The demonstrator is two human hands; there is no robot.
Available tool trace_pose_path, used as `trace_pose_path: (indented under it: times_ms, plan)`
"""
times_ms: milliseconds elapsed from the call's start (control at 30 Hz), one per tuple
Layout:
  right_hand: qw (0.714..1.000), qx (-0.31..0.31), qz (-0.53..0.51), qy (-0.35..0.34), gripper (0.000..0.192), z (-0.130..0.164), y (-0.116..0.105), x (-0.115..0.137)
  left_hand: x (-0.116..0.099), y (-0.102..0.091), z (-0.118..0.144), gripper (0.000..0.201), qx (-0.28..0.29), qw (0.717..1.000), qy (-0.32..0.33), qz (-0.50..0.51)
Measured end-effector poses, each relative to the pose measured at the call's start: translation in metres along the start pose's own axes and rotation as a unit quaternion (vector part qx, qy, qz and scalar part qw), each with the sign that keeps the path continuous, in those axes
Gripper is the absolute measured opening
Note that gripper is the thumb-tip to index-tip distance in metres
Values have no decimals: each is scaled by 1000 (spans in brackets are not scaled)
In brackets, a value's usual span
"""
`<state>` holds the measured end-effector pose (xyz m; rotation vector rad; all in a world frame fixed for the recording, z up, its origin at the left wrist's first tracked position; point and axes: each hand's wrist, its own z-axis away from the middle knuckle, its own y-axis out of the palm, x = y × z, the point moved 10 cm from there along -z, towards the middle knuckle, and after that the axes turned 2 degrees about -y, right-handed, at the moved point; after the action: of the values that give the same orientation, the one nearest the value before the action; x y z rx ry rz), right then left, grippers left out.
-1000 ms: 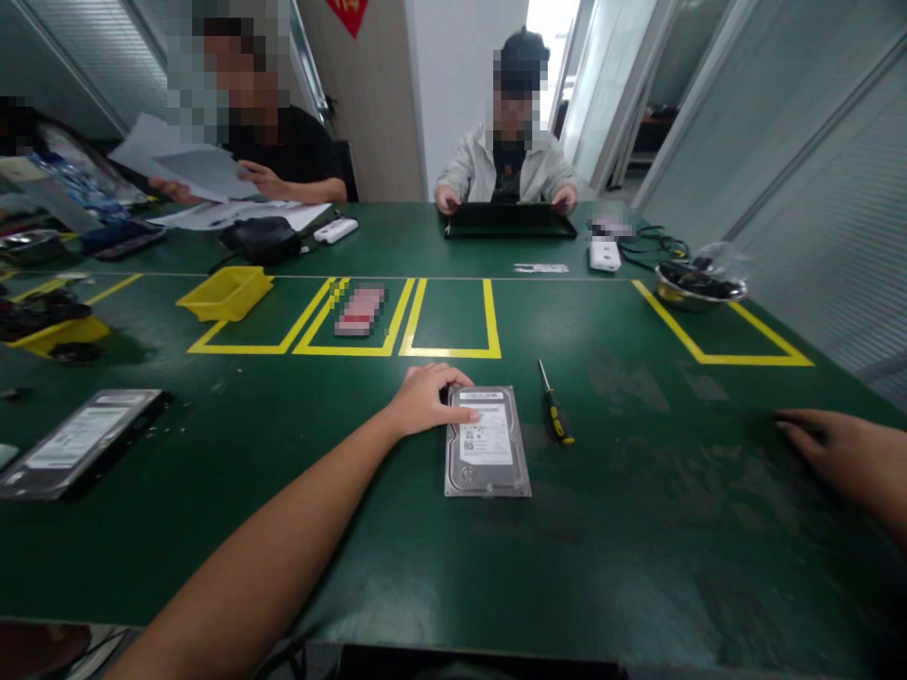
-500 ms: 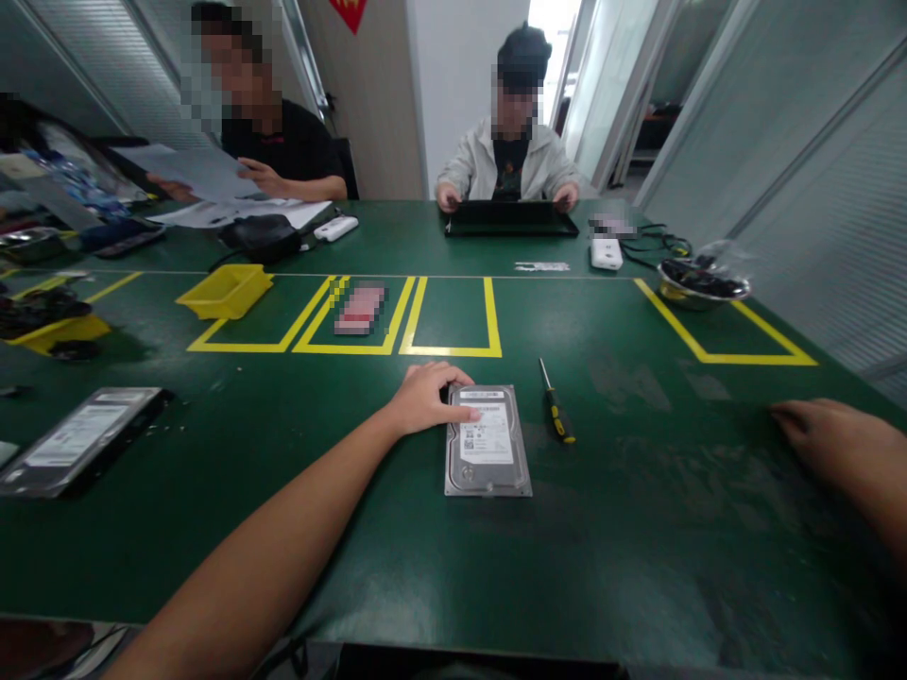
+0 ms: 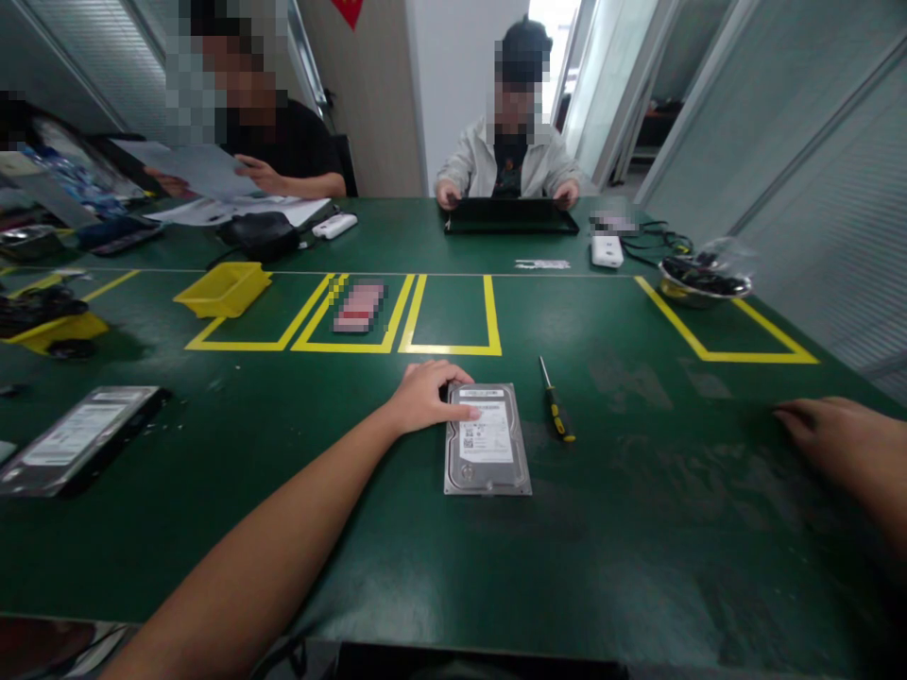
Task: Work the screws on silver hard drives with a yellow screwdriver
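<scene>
A silver hard drive (image 3: 496, 463) with a white label lies flat on the green table. My left hand (image 3: 432, 392) grips its upper left corner, thumb across the label and fingers around the far edge. Just right of the drive lies a screwdriver (image 3: 557, 406) with a black and yellow handle, its metal tip pointing away from me. My right hand (image 3: 843, 434) rests on the table at the far right, fingers loosely stretched out to the left with nothing visible in them; part of it is in shadow.
A second drive (image 3: 81, 434) lies at left near small crumbs. Beyond are a yellow bin (image 3: 225, 288), a pink blurred item (image 3: 360, 307) within yellow tape, and a metal bowl (image 3: 703, 285) of dark parts. Two people sit opposite, one holding paper (image 3: 184, 170), one a black tray (image 3: 511, 217).
Almost nothing differs. The view has shifted very slightly; my left hand stays on the hard drive and my right hand stays on the table.
</scene>
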<state>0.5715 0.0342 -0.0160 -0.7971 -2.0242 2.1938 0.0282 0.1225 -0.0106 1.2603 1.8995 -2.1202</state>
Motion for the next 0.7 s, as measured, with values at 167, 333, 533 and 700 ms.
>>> trace_pose_path:
  times_ms: [167, 333, 533, 700]
  plan:
    - [1000, -20, -8, -3, 54, -2, -5, 2, 0, 1, 0, 47, 6, 1000, -1, -1]
    - [1000, -18, -15, -21, 47, -1, -9, 7, -2, 2, 0, 50, 11, 1000, 6, -8]
    - [999, -48, -3, -24, 41, 2, -17, 10, -4, 2, 2, 53, 13, 1000, 15, -16]
    - [996, -76, 24, -28, 40, 2, -30, 15, -5, 3, 3, 54, 15, 999, 17, -23]
